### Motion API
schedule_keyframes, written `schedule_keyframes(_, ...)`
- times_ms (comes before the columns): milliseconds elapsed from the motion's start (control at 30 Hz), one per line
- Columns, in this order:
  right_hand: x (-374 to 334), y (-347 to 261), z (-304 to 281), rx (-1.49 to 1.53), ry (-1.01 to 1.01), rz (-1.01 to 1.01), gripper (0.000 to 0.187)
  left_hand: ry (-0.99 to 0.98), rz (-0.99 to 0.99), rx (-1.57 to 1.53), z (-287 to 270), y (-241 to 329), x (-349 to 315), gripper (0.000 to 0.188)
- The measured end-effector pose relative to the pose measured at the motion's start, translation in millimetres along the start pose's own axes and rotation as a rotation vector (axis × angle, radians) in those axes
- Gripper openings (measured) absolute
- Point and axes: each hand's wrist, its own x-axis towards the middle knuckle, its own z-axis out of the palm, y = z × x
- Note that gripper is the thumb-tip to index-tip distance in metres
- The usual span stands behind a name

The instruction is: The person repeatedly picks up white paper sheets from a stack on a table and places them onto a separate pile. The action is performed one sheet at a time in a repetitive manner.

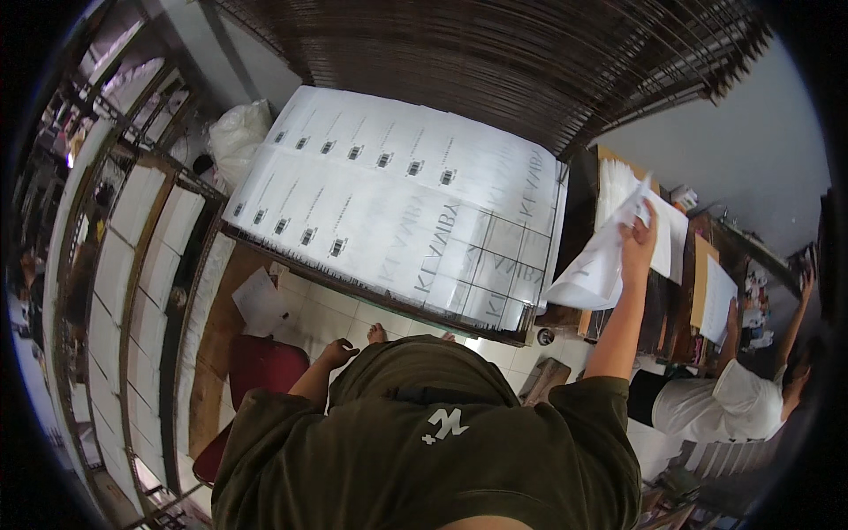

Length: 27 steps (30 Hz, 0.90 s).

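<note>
My right hand (pixel 639 234) reaches out to the right, its fingers closed on the upper part of a thin white sheet (pixel 590 276). The sheet hangs curled, and its lower end comes down beside the right edge of the table. Down by my body, my left hand (pixel 338 353) is loosely open with nothing visible in it. In front of me, thin white printed sheets (pixel 353 203) cover a wide table, in rows with dark lettering and small dark blocks. A dark wire grid (pixel 508 265) shows at the table's right end.
White paper (pixel 671 243) lies on a side bench at the right. Beyond it, a co-worker in a white shirt (pixel 724 402) reaches toward a shelf. Racks of white panels (pixel 132 265) stand at the left, near a red chair (pixel 265 367). A bamboo blind (pixel 495 53) hangs behind the table.
</note>
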Motion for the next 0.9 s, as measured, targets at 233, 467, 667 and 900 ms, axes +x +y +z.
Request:
schedule_keyframes(233,-48,-103,158,-0.137,-0.798,0.088,0.063,0.030,-0.089,-0.041,-11,-53,-6,0.053)
schedule_keyframes(467,-74,-164,205,0.143,-0.934,0.032,0.068,-0.018,-0.150,-0.065,-24,-93,3,0.054)
schedule_keyframes(667,-51,-109,170,0.269,-0.521,0.057,0.075,0.005,-0.178,-0.095,-38,-85,0,0.054)
schedule_keyframes(900,-94,93,143,0.139,-0.376,0.270,0.070,0.028,-0.189,-0.102,-40,-98,-11,0.055)
